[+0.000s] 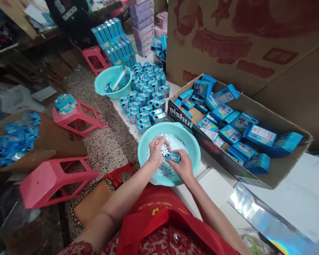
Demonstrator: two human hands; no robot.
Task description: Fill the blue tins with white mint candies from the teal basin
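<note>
A turquoise basin (194, 145) of small white candies (167, 170) stands close to my body at the table's edge. Over it, my left hand (156, 150) is cupped round a handful of the white candies. My right hand (184, 164) grips a small blue candy box (174, 156), tilted so that its end meets the candies in my left palm. Whether candies are inside that box is hidden. Just beyond the basin, many similar small boxes (146, 102) stand upright in rows on the table.
On the right, a long cardboard carton (218, 156) holds blue boxes lying loosely. A second turquoise basin (113, 94) sits at the back left, near stacked blue display boxes (114, 40). Red plastic stools (46, 184) and a carton of blue packets (16, 138) are on the floor left.
</note>
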